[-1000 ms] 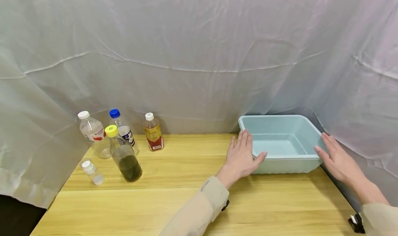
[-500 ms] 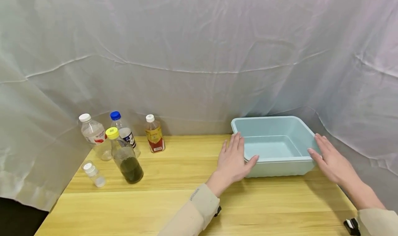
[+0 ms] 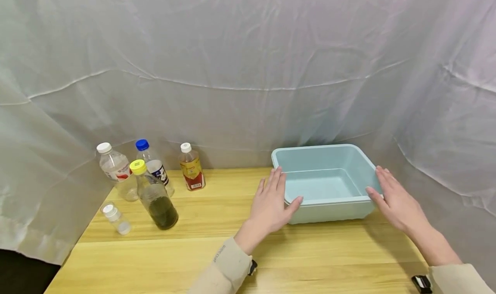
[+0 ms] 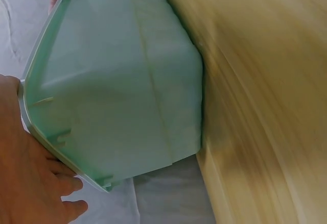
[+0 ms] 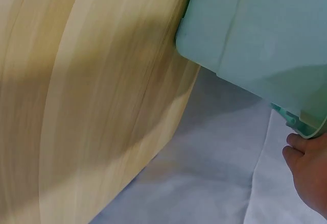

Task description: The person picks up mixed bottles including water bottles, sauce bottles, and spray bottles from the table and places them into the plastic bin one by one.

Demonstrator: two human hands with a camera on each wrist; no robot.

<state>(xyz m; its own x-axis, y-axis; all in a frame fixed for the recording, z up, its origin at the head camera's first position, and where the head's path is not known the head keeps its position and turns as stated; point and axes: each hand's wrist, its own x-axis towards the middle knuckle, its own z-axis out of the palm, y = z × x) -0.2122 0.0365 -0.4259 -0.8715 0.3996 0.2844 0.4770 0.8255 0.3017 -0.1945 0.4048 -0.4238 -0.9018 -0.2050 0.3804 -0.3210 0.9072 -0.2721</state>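
Observation:
A pale blue-green rectangular plastic basin (image 3: 329, 213) stands upright on the wooden table at the right, with nothing visible inside. My left hand (image 3: 271, 205) lies along its left rim, fingers extended and thumb by the front corner. Against the right rim rests my right hand (image 3: 401, 205), its fingers likewise fairly straight. From the left wrist view, the basin's outer wall (image 4: 112, 81) shows next to the table, and the left hand (image 4: 30, 178) touches the rim. In the right wrist view the right hand (image 5: 311, 173) meets the rim at a corner, partly cut off by the frame.
To the left stand a yellow-capped bottle of dark liquid (image 3: 162, 210), a blue-capped bottle (image 3: 158, 169), a white-capped clear bottle (image 3: 118, 167), a small clear bottle (image 3: 118, 221) and a yellow-and-red-labelled bottle (image 3: 192, 171). Grey cloth (image 3: 248, 113) hangs behind the table (image 3: 155, 264).
The basin has slid left along the table, away from the right-hand cloth, with both hands moving along at its sides. The bottles stay where they were.

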